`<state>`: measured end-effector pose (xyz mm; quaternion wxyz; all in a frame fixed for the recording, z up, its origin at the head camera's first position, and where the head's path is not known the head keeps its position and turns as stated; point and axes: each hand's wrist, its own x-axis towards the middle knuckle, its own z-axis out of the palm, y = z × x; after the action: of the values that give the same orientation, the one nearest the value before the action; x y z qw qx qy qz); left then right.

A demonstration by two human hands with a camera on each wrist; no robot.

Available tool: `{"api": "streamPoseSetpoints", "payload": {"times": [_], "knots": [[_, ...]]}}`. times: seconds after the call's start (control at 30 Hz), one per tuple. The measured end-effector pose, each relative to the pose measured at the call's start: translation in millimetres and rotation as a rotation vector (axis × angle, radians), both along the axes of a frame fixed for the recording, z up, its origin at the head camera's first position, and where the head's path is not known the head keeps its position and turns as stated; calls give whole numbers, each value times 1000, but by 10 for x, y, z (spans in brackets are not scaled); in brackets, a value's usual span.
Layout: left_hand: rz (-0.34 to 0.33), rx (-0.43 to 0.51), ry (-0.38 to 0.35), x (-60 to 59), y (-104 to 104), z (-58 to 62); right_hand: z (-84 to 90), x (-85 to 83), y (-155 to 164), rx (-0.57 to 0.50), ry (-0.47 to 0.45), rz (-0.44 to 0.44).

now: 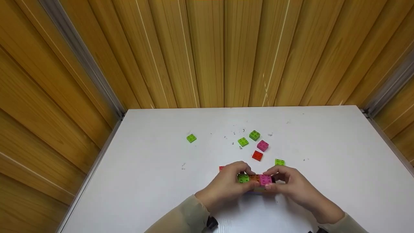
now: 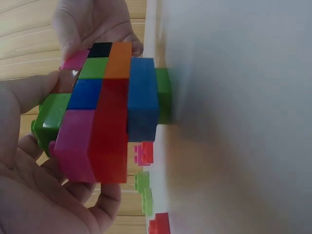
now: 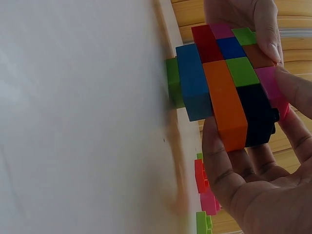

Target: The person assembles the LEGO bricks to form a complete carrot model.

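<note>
Gripping brick stack (image 2: pixel 100 105): L hand (image 1: pixel 231 182), R hand (image 1: pixel 291 185).

Both hands (image 2: pixel 44 200) hold multicol. brick stack (image 2: pixel 109 112), sev. loose bricks (image 2: pixel 143 182) beyond.

Between the fingers of the left hand (image 1: pixel 228 181) and the right hand (image 1: pixel 292 186) is one stepped block of joined toy bricks (image 2: pixel 108 117), held upright, wide above and narrow at its foot. On top, the green brick (image 1: pixel 243 178) is by the left fingers, the brown brick (image 3: pixel 258 55) meets the left thumb, and the pink brick (image 3: pixel 271 84) meets the right thumb. Below follow pink, blue, green and black, the black one near the right fingers, then red and orange, then blue, lowest green.
</note>
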<state>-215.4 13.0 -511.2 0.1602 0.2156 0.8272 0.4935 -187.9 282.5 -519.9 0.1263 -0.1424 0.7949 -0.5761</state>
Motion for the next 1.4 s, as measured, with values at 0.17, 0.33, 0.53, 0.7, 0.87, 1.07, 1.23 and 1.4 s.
{"api": "streamPoseSetpoints", "payload": {"times": [0.17, 0.33, 0.53, 0.7, 0.87, 1.07, 1.23, 1.4], "knots": [[-5, -10, 0, -28, 17, 24, -5, 1, 12, -2, 21, -4], [-26, -60, -8, -32, 16, 68, -6, 10, 7, -6, 10, -10], [-71, -118, 47, -28, -32, 95, -7, 8, -16, -6, -3, -5], [-138, -134, 86, -120, -53, 146, -15, 0, -20, -21, -9, 7], [-131, -158, 59, -299, -65, 220, -8, -11, 0, -15, -7, 9], [-20, -144, 8, -583, -47, 245, -9, -21, 3, -13, -30, 8], [38, -115, -17, -807, 61, 214, -4, -22, 4, -2, -41, 1], [93, -127, -49, -1035, 207, 161, 12, -16, 1, -4, -47, 1]]}}
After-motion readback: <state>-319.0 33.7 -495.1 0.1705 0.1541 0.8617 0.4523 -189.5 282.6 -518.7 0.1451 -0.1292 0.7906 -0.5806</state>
